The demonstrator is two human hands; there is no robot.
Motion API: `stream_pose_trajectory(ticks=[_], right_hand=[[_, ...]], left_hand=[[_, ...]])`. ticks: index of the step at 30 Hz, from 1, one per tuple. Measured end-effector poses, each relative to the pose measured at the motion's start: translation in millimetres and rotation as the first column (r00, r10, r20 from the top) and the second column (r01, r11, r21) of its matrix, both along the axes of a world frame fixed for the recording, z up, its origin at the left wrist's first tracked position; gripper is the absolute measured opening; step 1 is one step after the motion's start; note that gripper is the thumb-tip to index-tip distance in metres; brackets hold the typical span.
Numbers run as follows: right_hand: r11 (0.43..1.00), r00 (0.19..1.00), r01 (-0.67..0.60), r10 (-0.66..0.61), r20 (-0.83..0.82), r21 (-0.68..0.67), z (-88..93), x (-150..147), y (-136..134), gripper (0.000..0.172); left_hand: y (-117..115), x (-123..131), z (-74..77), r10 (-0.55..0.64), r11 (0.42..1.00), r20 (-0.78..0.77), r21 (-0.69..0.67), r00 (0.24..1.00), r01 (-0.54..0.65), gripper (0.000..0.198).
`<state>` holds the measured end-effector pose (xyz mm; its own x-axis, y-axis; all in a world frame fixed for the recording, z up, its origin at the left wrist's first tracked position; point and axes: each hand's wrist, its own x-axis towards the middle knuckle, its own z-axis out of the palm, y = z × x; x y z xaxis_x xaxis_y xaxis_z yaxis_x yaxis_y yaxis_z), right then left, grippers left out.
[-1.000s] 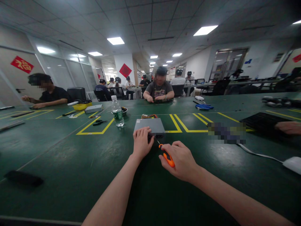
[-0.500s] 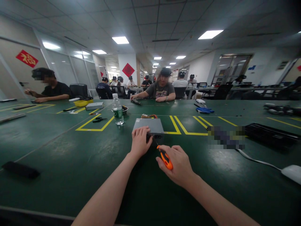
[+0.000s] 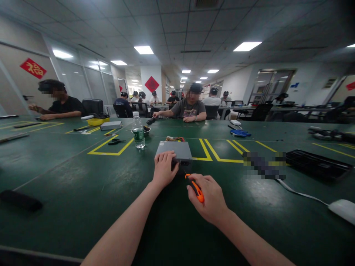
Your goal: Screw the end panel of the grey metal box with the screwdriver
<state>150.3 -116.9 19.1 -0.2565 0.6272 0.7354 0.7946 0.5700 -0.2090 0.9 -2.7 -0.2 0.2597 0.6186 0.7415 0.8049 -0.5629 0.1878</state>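
Note:
A grey metal power supply box (image 3: 177,150) lies flat on the green table (image 3: 83,192), coloured wires at its far end. My left hand (image 3: 163,170) rests on its near left corner, fingers curled over the edge. My right hand (image 3: 209,197) is closed round an orange-and-black screwdriver (image 3: 195,187), whose thin shaft points at the box's near face.
A water bottle (image 3: 138,131) stands left of the box, with black pliers (image 3: 116,141), a yellow tray (image 3: 97,121) and a grey box (image 3: 111,125) beyond. A black keyboard (image 3: 318,164), a white mouse (image 3: 342,208) and blue gloves (image 3: 240,133) lie to the right. Other people sit across the table.
My view has tilted slightly; both hands stay on the box and screwdriver. The person opposite has reached an arm out to a dark object on the table.

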Motion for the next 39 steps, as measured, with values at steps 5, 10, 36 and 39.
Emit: stream_pose_trajectory(ticks=[5, 10, 36, 39], right_hand=[[0.999, 0.985, -0.04, 0.042, 0.169, -0.014, -3.9, -3.3, -1.4, 0.01], [0.999, 0.987, -0.04, 0.036, 0.154, 0.018, -1.1, -2.6, 0.7, 0.013], [0.999, 0.991, -0.017, 0.022, 0.13, -0.037, -2.4, -2.8, 3.7, 0.011], [1.0, 0.999, 0.015, -0.015, 0.031, -0.005, -3.2, 0.1, 5.1, 0.017]], left_hand=[[-0.7, -0.3, 0.2, -0.004, 1.0, 0.003, 0.005, 1.0, 0.004, 0.025], [-1.1, -1.0, 0.7, 0.0, 1.0, 0.003, -0.001, 1.0, 0.0, 0.025], [-0.1, -0.5, 0.2, -0.008, 1.0, 0.012, 0.0, 1.0, 0.008, 0.024], [-0.1, -0.4, 0.0, -0.006, 1.0, 0.018, -0.003, 1.0, 0.006, 0.023]])
